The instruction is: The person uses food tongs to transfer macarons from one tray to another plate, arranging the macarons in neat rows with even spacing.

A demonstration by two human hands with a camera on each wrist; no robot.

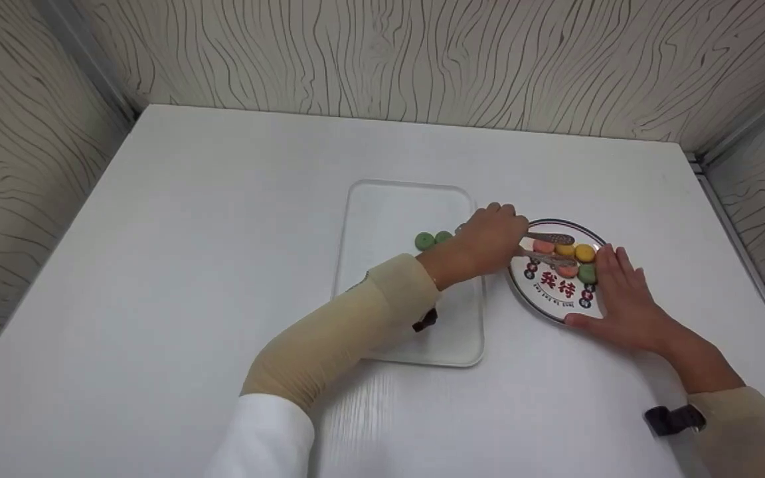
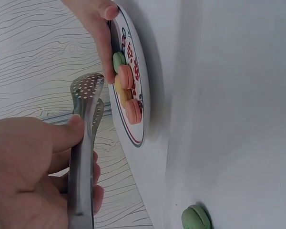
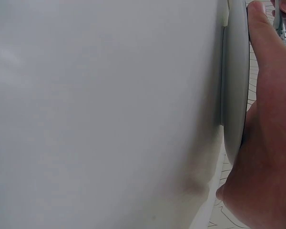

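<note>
My left hand (image 1: 489, 240) grips metal tongs (image 2: 81, 167) with perforated tips, held over the plate. The tips are spread apart with no macaron between them in the left wrist view. A round white plate (image 1: 542, 300) with a dark rim and red characters carries pink macarons (image 2: 126, 77), yellow macarons (image 1: 585, 253) and a green macaron (image 1: 587, 273). Along the plate's right edge rests my right hand (image 1: 629, 299), its fingers straight and its thumb at the near rim. In the right wrist view, that hand lies against the plate's side (image 3: 236, 86).
A clear-edged rectangular tray (image 1: 422, 352) lies left of the plate, partly under my left forearm. Green macarons (image 1: 424, 241) sit on it, some hidden behind the left wrist. The white table (image 1: 190, 265) meets wood-grain patterned panels (image 1: 382, 60) at the back and sides.
</note>
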